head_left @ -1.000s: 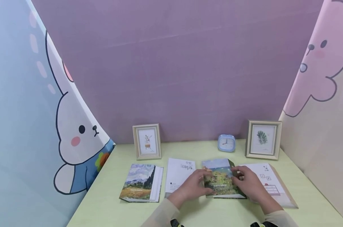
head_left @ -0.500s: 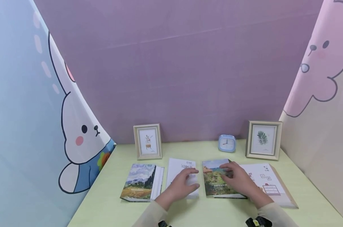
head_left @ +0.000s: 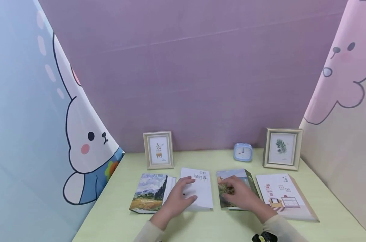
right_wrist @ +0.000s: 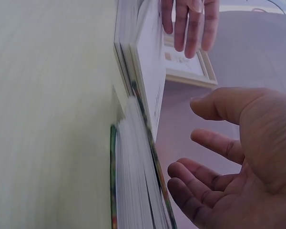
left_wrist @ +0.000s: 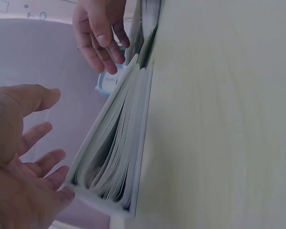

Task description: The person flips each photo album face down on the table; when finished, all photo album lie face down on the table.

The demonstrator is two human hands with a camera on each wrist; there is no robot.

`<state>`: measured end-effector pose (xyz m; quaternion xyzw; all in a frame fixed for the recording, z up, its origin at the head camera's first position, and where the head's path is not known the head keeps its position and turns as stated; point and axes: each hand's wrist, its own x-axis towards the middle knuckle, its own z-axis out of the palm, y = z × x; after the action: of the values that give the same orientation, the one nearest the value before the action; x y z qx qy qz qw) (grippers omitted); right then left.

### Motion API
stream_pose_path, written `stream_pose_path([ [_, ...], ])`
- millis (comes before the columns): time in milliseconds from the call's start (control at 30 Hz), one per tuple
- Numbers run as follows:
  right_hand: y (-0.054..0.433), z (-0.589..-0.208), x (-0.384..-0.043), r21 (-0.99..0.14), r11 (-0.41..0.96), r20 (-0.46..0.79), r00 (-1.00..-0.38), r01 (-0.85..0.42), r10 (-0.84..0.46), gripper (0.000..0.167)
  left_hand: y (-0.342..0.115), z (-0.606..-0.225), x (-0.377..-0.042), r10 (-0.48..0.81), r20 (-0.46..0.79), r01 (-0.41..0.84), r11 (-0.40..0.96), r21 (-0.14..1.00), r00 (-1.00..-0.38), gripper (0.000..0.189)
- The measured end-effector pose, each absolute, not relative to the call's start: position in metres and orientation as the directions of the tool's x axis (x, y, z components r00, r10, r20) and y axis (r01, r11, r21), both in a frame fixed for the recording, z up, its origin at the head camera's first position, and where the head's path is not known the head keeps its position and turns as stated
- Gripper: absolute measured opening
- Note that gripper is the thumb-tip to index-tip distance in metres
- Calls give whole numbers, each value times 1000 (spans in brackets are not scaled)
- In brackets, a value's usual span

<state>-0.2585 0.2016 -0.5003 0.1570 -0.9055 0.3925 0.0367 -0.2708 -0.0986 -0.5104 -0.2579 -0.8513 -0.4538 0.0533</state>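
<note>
My left hand [head_left: 176, 201] is over the left edge of a white album [head_left: 205, 191], its fingers and thumb spread with nothing between them. In the left wrist view the white album [left_wrist: 115, 143] shows its page edges beside that hand [left_wrist: 19, 167]. Above a photo album with a painted seaside cover [head_left: 251, 183] hovers my right hand [head_left: 243, 195], fingers loosely bent. The right wrist view shows a gap between this hand [right_wrist: 238, 157] and the album's cover. Farther left lies another photo album, with a painted field [head_left: 148, 196].
A white album with a furniture drawing [head_left: 284, 196] lies at the right. Along the back of the table [head_left: 207, 228] stand a frame with a potted plant [head_left: 158, 150], a blue clock [head_left: 243, 152] and a frame with a green leaf [head_left: 282, 149]. A purple wall rises behind.
My left hand has let go of the seaside photo album and moved left to the white album. My right hand has come off the album's right side and shifted left above its cover.
</note>
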Motion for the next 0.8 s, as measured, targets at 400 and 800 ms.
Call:
stream_pose_path([
  [400,174,-509,-259,-661,656,161,-923,-363,-349,57,-130,-510,-262,315,186,285,305,909,-931,77],
  [800,144,-511,-259,-597,678,199,-899,-428,-391,81,-134,-526,-259,241,95,136,163,977,-966,88],
])
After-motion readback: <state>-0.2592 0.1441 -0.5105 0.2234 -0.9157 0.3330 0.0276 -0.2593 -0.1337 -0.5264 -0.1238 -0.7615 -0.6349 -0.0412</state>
